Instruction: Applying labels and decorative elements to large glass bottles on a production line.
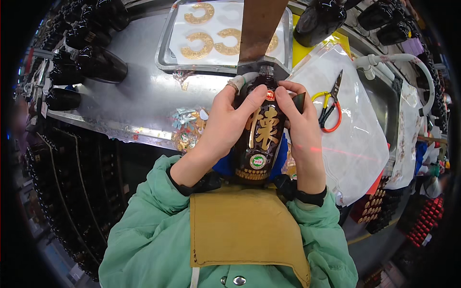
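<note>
A dark glossy bottle (261, 161) with large gold lettering and a round green-and-white emblem leans with its base toward me and its open neck pointing away. My left hand (230, 113) grips its left side, thumb pressed near a small red label (270, 95) below the neck; a whitish wrap covers one fingertip. From the other side my right hand (302, 120) holds the shoulder, its thumb on the glass beside that label. Part of a dark piece shows by the right fingers, and its kind is unclear. The fingers behind the bottle are hidden.
A metal tray (165, 60) holds gold C-shaped stickers (197, 45) on white sheets. Scissors (331, 103) with red and yellow handles lie on clear plastic sheeting (355, 149). A brown upright post (259, 29) stands beyond the bottle. Dark bottles (101, 65) stand at left; a sink (391, 105) is at right.
</note>
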A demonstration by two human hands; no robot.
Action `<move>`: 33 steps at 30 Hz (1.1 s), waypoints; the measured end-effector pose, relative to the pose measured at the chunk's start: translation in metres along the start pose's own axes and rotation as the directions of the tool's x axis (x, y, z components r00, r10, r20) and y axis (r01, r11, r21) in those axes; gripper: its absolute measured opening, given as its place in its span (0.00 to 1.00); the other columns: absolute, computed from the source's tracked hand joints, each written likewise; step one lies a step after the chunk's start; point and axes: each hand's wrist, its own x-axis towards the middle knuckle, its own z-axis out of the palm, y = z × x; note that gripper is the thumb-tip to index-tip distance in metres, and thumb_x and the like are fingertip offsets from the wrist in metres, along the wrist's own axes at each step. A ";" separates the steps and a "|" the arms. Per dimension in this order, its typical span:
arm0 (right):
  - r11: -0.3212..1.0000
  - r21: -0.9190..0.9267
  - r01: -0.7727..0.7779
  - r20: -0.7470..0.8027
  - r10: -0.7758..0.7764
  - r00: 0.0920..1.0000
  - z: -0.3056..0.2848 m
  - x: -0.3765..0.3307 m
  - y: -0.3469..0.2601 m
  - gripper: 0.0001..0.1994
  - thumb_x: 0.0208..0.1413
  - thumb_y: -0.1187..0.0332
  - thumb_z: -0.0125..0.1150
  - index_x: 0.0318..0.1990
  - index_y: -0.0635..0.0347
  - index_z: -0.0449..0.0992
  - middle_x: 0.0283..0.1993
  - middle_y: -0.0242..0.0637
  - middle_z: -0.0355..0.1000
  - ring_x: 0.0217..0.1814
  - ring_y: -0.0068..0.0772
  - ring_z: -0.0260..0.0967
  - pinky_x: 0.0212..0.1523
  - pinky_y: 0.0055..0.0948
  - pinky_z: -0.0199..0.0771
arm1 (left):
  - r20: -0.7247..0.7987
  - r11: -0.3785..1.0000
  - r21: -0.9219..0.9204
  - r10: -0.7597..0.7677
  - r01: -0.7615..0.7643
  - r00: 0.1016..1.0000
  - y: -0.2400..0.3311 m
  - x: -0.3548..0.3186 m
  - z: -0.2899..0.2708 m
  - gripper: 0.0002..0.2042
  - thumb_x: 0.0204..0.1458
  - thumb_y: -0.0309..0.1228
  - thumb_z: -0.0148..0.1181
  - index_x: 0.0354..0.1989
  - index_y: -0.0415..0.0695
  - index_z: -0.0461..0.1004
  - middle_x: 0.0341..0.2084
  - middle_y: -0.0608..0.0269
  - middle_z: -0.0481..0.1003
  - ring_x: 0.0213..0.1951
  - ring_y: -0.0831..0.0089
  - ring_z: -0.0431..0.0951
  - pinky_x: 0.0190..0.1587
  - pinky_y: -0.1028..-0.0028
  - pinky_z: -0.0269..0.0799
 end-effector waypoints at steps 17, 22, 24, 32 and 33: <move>0.999 0.034 0.005 0.041 -0.006 0.999 -0.002 0.002 -0.001 0.14 0.63 0.66 0.67 0.51 0.64 0.74 0.31 0.20 0.62 0.34 0.10 0.57 0.36 0.14 0.57 | 0.009 0.989 -0.133 -0.071 0.072 0.997 -0.001 0.001 -0.003 0.18 0.68 0.34 0.54 0.62 0.37 0.69 0.51 0.59 0.77 0.50 0.75 0.79 0.53 0.72 0.76; 0.999 0.050 0.012 0.030 -0.013 0.999 -0.002 0.004 0.003 0.16 0.62 0.64 0.68 0.51 0.63 0.74 0.31 0.20 0.64 0.35 0.10 0.59 0.37 0.15 0.59 | -0.010 0.987 -0.142 -0.082 0.080 0.997 -0.002 0.002 -0.003 0.20 0.67 0.36 0.56 0.61 0.36 0.69 0.50 0.60 0.77 0.50 0.76 0.78 0.54 0.73 0.75; 0.999 0.052 0.011 0.028 -0.012 1.000 -0.002 0.006 0.003 0.16 0.62 0.64 0.68 0.51 0.63 0.75 0.31 0.21 0.65 0.35 0.10 0.60 0.37 0.15 0.59 | -0.005 0.985 -0.157 -0.071 0.070 0.997 -0.004 0.003 -0.005 0.21 0.66 0.36 0.58 0.61 0.35 0.68 0.49 0.60 0.77 0.50 0.77 0.77 0.53 0.74 0.74; 0.992 0.108 -0.071 0.104 0.060 0.993 -0.008 0.000 -0.003 0.18 0.70 0.55 0.55 0.57 0.59 0.73 0.35 0.22 0.65 0.33 0.12 0.61 0.32 0.16 0.62 | -0.004 0.985 -0.170 0.040 -0.040 0.999 -0.012 -0.004 -0.013 0.26 0.68 0.38 0.53 0.68 0.32 0.62 0.56 0.57 0.73 0.58 0.73 0.71 0.62 0.69 0.67; 0.992 0.111 -0.066 0.098 0.055 0.994 -0.013 0.000 -0.003 0.18 0.70 0.55 0.55 0.57 0.59 0.73 0.35 0.22 0.65 0.33 0.12 0.61 0.32 0.16 0.62 | 0.048 0.944 0.044 0.324 -0.326 0.945 -0.009 -0.009 -0.009 0.26 0.66 0.39 0.55 0.67 0.35 0.64 0.57 0.55 0.72 0.58 0.69 0.72 0.62 0.67 0.67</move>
